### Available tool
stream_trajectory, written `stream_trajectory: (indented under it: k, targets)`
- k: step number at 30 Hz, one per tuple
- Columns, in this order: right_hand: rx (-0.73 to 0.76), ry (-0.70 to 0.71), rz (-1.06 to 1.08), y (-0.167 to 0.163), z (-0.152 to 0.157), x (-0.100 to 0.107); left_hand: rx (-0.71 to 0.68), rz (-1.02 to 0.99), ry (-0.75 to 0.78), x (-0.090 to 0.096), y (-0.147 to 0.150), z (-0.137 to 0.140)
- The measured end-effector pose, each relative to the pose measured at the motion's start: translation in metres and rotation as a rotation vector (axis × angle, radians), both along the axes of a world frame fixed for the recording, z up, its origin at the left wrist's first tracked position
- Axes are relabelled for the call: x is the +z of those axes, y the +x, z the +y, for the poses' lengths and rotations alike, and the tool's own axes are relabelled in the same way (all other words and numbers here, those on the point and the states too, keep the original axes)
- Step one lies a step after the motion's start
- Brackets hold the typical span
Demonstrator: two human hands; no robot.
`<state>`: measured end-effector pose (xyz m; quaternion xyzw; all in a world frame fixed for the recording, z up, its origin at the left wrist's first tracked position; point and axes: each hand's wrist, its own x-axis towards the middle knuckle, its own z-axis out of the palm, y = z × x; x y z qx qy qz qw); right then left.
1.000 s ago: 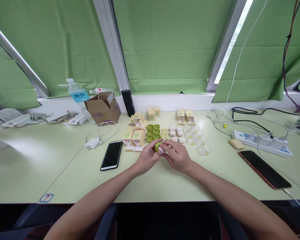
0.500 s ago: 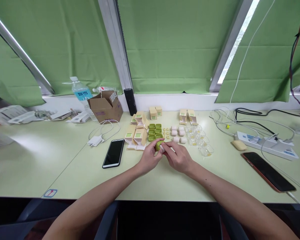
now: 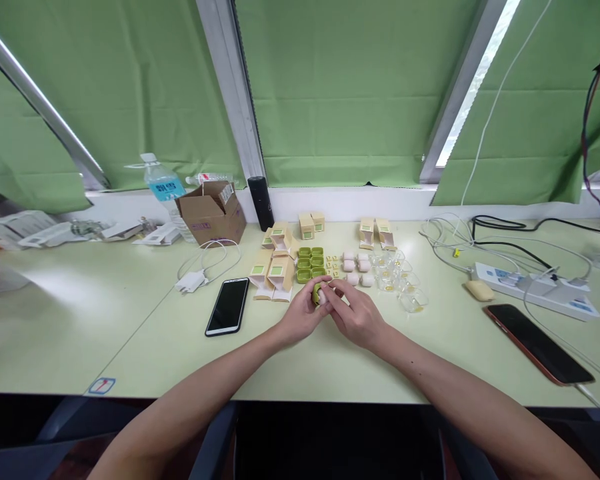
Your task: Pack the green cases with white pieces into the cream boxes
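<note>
Person's left hand (image 3: 299, 313) curled closed around a small rounded olive-green piece (image 3: 316, 294), right hand (image 3: 359, 315) pinching a small white piece (image 3: 323, 297) against it, both above the pale laminate table (image 3: 360, 377), between its front edge and square olive-green containers (image 3: 304, 263).

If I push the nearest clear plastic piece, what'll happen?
The clear, rounded plastic piece looks thin, so it's probably light. The pale tabletop is shiny, so the piece may slide. It holds its shape, so it's likely stiff.

Free tabletop (image 3: 340, 377) between the forearms (image 3: 215, 381) — open strip, green containers (image 3: 305, 263) and clear cups (image 3: 413, 301) (low) in the way beyond
</note>
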<state>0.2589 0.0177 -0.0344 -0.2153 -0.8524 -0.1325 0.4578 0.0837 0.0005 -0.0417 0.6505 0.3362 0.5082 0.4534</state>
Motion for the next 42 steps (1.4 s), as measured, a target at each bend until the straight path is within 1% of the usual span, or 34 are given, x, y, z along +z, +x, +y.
stream_trajectory:
  k: [6, 11, 19, 25, 28, 30, 32, 35, 38, 42]
  targets:
    - [0.032, -0.013, 0.039, -0.002, -0.002, 0.002, -0.077, -0.053, -0.048, -0.001, -0.004, 0.005]
    - [0.012, 0.033, 0.056, -0.003, -0.002, 0.002, -0.096, -0.051, -0.072, 0.000, -0.005, 0.003]
    - [0.005, 0.039, 0.071, -0.005, -0.001, -0.002, -0.177, -0.200, -0.188, 0.008, -0.002, 0.000]
    - [0.016, 0.018, 0.064, -0.004, -0.001, -0.001, -0.154, -0.211, -0.203, 0.002, -0.004, 0.002]
    - [0.044, -0.012, 0.080, -0.003, -0.002, 0.002, -0.228, -0.248, -0.217, 0.000, -0.010, 0.006]
    - [0.066, -0.033, 0.101, -0.002, -0.002, 0.003, -0.304, -0.286, -0.232, 0.001, -0.014, 0.008]
    - [0.075, -0.054, 0.111, 0.000, -0.001, 0.003, -0.331, -0.313, -0.255, 0.004, -0.018, 0.008]
    - [0.062, -0.094, 0.120, 0.002, 0.000, 0.002, -0.280, -0.326, -0.281, 0.007, -0.019, 0.008]
    - [0.043, -0.172, 0.128, 0.004, 0.003, -0.002, -0.204, -0.330, -0.260, 0.007, -0.019, 0.009]
    - [-0.015, -0.276, 0.105, 0.008, 0.006, -0.007, -0.020, -0.289, -0.195, 0.006, -0.020, 0.013]
